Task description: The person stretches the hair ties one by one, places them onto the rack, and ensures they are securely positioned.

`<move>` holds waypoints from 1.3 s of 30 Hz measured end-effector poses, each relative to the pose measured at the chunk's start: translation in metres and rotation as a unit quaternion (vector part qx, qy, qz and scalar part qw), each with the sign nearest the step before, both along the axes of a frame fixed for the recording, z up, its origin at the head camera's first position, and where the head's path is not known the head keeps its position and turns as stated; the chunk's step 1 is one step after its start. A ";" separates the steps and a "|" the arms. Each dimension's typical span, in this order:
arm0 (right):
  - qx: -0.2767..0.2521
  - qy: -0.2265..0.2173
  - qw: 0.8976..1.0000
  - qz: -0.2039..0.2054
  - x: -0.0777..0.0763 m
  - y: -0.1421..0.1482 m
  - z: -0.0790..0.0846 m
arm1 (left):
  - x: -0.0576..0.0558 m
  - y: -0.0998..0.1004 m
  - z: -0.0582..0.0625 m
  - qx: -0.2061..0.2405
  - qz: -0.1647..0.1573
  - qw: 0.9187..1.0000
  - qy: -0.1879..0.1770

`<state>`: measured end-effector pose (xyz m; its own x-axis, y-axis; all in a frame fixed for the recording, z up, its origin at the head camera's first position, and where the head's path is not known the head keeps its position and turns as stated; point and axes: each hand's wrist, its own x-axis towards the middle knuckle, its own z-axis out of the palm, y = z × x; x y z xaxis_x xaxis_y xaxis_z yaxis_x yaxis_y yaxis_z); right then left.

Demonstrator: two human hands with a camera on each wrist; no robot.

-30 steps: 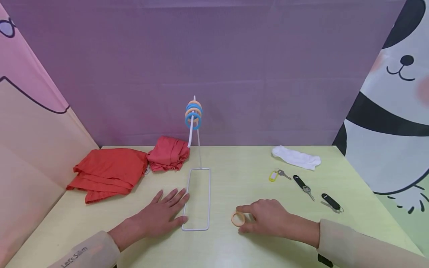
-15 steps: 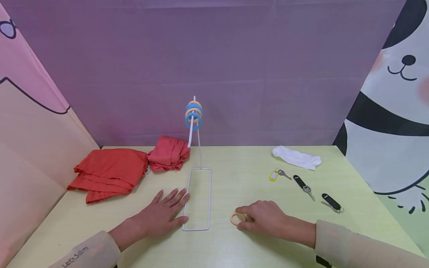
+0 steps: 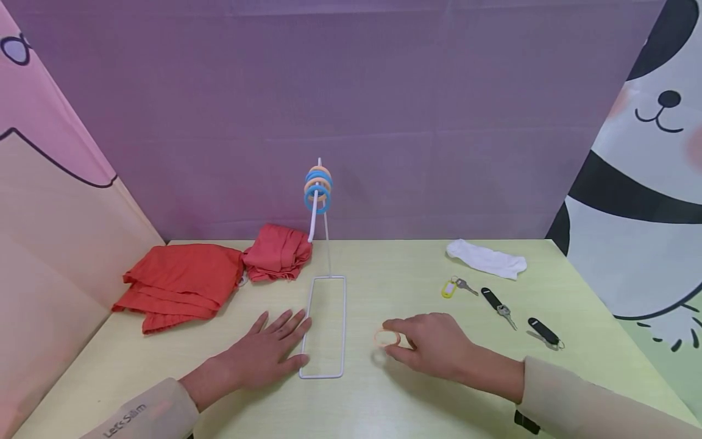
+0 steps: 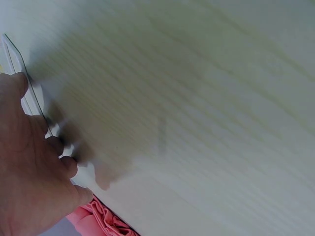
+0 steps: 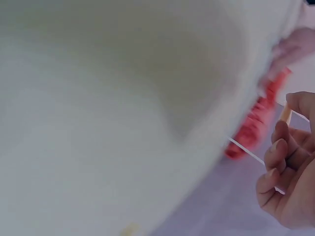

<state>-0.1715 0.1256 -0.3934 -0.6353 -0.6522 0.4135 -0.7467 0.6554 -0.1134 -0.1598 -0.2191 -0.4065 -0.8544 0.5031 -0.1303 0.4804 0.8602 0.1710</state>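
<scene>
In the head view my right hand (image 3: 433, 341) pinches a light wooden-coloured ring (image 3: 378, 342) between thumb and index finger, a little above the table, its shadow below. The same ring (image 5: 286, 114) shows edge-on between the fingertips in the right wrist view. My left hand (image 3: 269, 352) lies flat with straight fingers, fingertips and thumb touching the left side of a white wire stand's rectangular base (image 3: 343, 326). From the base a thin post rises to an arm (image 3: 313, 219) where several blue and wooden-coloured rings (image 3: 317, 189) hang.
Two red folded cloths (image 3: 183, 281) (image 3: 278, 253) lie at the back left. A white cloth (image 3: 486, 258) is at the back right. In front of it are a key with a yellow tag (image 3: 448, 288), a key with a black tag (image 3: 491, 298) and another black tag (image 3: 543, 330).
My right hand has lifted the ring off the table and moved it slightly away from me. The left hand stays on the stand's base.
</scene>
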 end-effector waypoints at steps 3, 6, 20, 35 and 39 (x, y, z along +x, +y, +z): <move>-0.048 0.096 0.994 0.022 -0.002 -0.004 0.023 | 0.001 0.000 0.001 0.000 -0.001 1.000 0.001; -0.093 0.156 0.983 0.035 -0.002 -0.013 0.053 | 0.001 0.000 0.001 0.002 -0.003 1.000 -0.001; -0.183 0.306 0.929 0.101 0.019 -0.067 0.155 | 0.001 0.000 0.003 0.001 0.007 1.000 -0.023; -0.132 0.378 0.916 0.016 -0.033 -0.087 0.151 | -0.002 -0.002 -0.003 0.000 0.003 1.000 -0.026; -0.120 0.391 0.913 -0.001 -0.044 -0.090 0.150 | -0.002 -0.001 0.000 -0.005 0.008 0.999 -0.033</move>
